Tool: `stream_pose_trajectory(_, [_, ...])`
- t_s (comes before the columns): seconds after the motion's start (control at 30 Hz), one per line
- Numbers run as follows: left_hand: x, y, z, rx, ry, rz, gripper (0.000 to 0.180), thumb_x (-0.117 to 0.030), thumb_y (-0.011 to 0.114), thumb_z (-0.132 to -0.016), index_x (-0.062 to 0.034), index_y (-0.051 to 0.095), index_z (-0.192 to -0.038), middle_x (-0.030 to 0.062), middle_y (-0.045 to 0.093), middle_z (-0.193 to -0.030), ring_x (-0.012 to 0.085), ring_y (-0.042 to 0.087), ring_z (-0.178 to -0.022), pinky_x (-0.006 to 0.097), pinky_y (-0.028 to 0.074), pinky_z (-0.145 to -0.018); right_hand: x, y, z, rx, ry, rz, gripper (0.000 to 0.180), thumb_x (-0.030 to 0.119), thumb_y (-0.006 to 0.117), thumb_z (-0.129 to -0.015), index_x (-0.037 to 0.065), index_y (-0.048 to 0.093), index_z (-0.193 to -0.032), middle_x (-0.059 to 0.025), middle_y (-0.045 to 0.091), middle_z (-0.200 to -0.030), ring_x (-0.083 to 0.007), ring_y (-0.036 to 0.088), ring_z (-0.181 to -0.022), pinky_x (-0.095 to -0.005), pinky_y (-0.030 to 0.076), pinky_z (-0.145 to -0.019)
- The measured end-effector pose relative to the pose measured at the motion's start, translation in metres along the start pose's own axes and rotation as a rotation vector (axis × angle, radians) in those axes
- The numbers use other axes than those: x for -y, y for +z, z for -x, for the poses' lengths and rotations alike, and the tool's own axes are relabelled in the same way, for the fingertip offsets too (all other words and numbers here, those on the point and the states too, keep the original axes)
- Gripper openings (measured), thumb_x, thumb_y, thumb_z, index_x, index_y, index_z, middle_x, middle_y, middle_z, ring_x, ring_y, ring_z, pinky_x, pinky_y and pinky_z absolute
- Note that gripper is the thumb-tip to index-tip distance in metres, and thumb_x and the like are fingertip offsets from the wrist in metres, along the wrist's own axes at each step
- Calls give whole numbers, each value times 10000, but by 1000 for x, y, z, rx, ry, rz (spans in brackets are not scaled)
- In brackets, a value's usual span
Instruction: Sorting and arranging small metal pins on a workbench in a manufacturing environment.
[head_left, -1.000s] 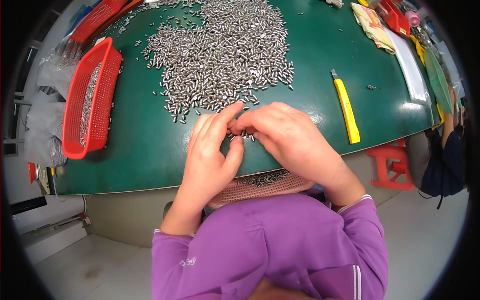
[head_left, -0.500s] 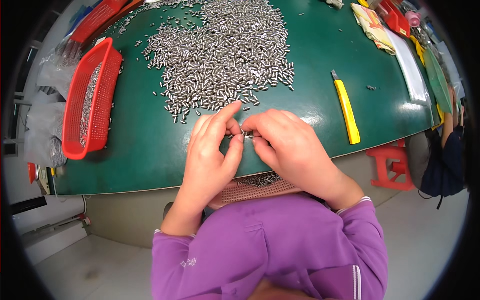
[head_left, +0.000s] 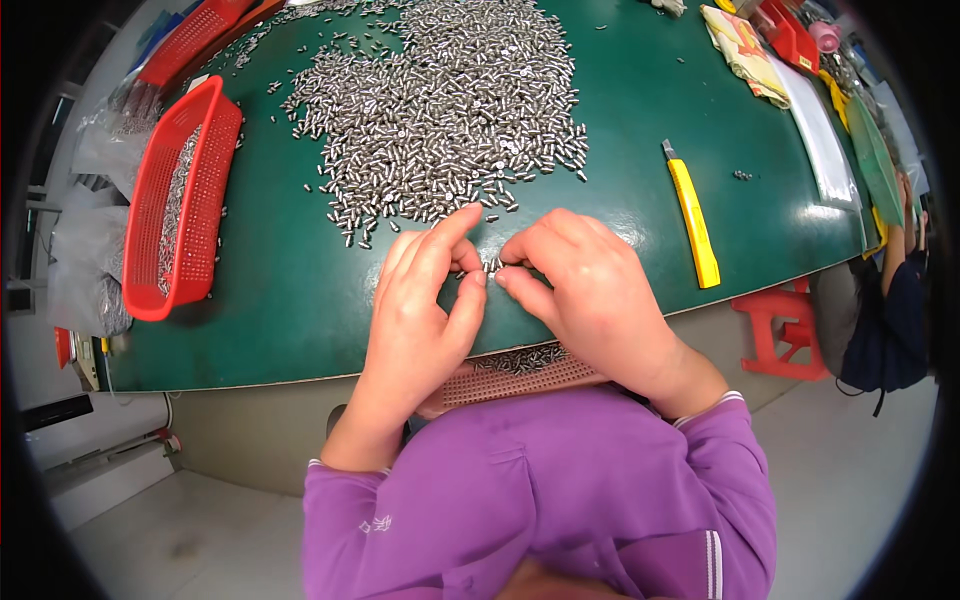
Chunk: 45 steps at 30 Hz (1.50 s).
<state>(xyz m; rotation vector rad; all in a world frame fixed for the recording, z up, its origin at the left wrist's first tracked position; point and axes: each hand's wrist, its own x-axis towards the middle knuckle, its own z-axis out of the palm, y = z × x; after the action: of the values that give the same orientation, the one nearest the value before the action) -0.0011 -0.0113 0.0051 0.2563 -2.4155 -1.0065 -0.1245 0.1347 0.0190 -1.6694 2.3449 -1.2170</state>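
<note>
Just above the table's near edge, my two hands meet fingertip to fingertip over a few small metal pins [head_left: 492, 266]. My left hand [head_left: 415, 300] is closed at thumb and fingers around one side of them, its index finger pointing up toward the pile. Pinched against the other side is my right hand [head_left: 595, 290], its thumb and index finger at the pins. How many pins each hand grips is partly hidden by the fingers. Beyond the hands spreads a large pile of the same shiny, pointed metal pins [head_left: 440, 120] on the green table [head_left: 290, 335].
A red perforated basket [head_left: 222, 190] with pins in it stands at the left. Below the table edge, a pink basket [head_left: 515, 382] holds more pins at my lap. To the right lies a yellow utility knife [head_left: 694, 225]. Beyond it are a red stool [head_left: 785, 335] and another person's sleeve [head_left: 890, 320].
My right hand has shifted slightly to the right, and its fingers have drawn back a little, showing more of the pins. The left hand has hardly moved.
</note>
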Motion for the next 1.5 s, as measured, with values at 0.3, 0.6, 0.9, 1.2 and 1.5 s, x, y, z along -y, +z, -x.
stream_pose_trajectory(0.3, [1,2,1,-20,-18,14,538,97,677,-827,-20,609,-1348,29,638,-865,169,579,-842,317,500,-807,-6,3,-2,20,-26,-96,129,93,722,-864,40,673,-971,-129,635,-904,-356,630,-863,-464,521,-764])
stream_pose_trajectory(0.6, [3,1,1,-15,-43,23,558,97,689,-809,-36,617,-1346,22,639,-865,161,580,-842,311,503,-806,-2,6,-7,73,55,-127,83,89,707,-858,43,670,-915,-126,637,-878,-353,628,-870,-462,516,-776])
stream_pose_trajectory(0.9, [1,-4,1,57,-98,82,592,105,673,-794,-44,607,-1363,22,621,-892,155,575,-880,307,486,-853,-6,8,-4,71,29,-166,146,91,727,-828,63,641,-943,-103,640,-908,-339,629,-878,-453,516,-774])
stream_pose_trajectory(1.2, [-1,-4,1,60,-86,30,601,85,650,-779,-46,596,-1363,41,618,-914,205,579,-923,344,486,-881,-7,8,-6,93,28,-197,144,103,738,-828,69,644,-932,-94,649,-922,-331,635,-892,-448,519,-780])
stream_pose_trajectory(1.5, [0,-3,1,52,-86,30,597,79,667,-776,-50,593,-1355,44,630,-922,239,585,-938,367,493,-876,-1,1,-4,72,-68,-26,128,66,703,-844,42,603,-921,-127,585,-885,-342,596,-841,-445,509,-738])
